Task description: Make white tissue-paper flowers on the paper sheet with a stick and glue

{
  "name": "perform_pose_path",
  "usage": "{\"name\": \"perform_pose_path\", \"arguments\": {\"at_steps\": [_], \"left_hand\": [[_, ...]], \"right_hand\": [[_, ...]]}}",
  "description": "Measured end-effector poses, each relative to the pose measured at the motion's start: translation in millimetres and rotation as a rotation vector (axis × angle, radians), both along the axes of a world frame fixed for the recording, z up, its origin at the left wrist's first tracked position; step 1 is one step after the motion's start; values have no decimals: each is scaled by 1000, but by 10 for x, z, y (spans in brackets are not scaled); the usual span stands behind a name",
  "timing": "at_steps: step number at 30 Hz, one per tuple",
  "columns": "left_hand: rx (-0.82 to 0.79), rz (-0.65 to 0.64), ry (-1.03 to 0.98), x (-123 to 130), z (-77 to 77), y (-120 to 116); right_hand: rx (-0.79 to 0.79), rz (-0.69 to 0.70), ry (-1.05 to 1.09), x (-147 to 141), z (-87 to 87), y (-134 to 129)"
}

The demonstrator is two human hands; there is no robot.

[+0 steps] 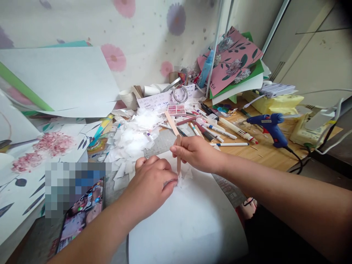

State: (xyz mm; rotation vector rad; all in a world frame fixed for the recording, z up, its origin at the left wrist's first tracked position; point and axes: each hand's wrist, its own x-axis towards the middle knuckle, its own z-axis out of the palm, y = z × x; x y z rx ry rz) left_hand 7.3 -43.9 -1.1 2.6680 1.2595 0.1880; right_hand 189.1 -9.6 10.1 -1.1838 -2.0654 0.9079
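Right hand (195,152) has a wooden stick (178,157) pinched upright over the white paper (187,220). Left hand's (156,178) fingertips are bunched beside its lower end, can't tell if they're gripping.

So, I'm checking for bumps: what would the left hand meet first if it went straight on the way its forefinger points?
Most likely the lower end of the wooden stick in the right hand; the left hand has its forefinger ending right beside it, though exact depth is unclear.
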Motion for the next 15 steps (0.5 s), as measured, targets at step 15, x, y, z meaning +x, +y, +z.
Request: {"name": "perform_pose_path", "arguments": {"at_steps": [15], "left_hand": [[52, 22, -119, 3, 92, -18]], "right_hand": [[-88, -66, 133, 42, -48, 59]]}}
